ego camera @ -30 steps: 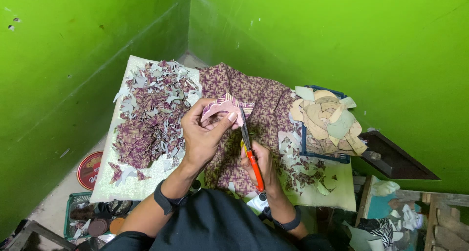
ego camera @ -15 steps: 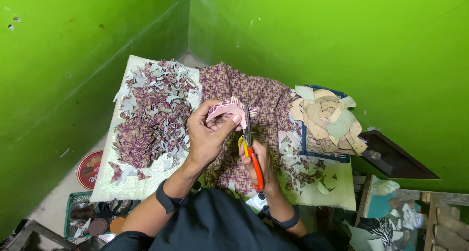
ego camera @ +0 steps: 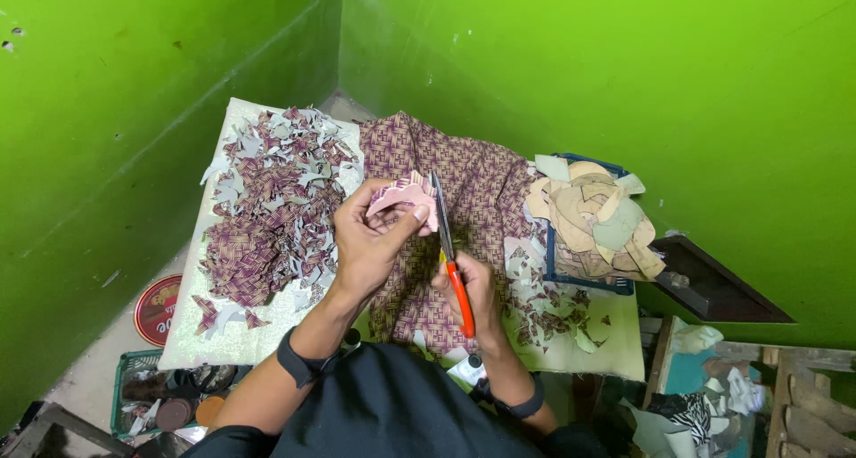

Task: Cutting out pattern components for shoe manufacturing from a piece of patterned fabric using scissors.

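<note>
Left hand (ego camera: 370, 244) was raised over the desk (ego camera: 615, 351), fingers (ego camera: 412, 215) curled close and pinched on a small pink fabric piece (ego camera: 403, 193) with a scalloped edge; thumb lay over its near face, fingertips pressing from below. Right hand (ego camera: 468, 288) was closed around the orange handles of the scissors (ego camera: 450, 253), fingers wrapped tight through the loops (how many fingers sat in each loop could not be made out).

Scissors' long axis ran from the handles near the body up and slightly left, tips pointing away toward the wall corner. Blades appeared nearly together; their tip touched the right edge of the pink fabric piece. Whether the blades were biting into the cloth could not be told.

The pink piece was held just above the patterned maroon cloth (ego camera: 473, 190) spread on the desk, its longer side running roughly left to right.

Left of the hands lay a heap of maroon-and-white scraps (ego camera: 267, 208). To the right, a blue basket (ego camera: 555, 257) held beige cut shapes (ego camera: 593, 213), its rim mostly covered. A red round tin (ego camera: 156, 308) on the floor was partly hidden by the desk edge.
</note>
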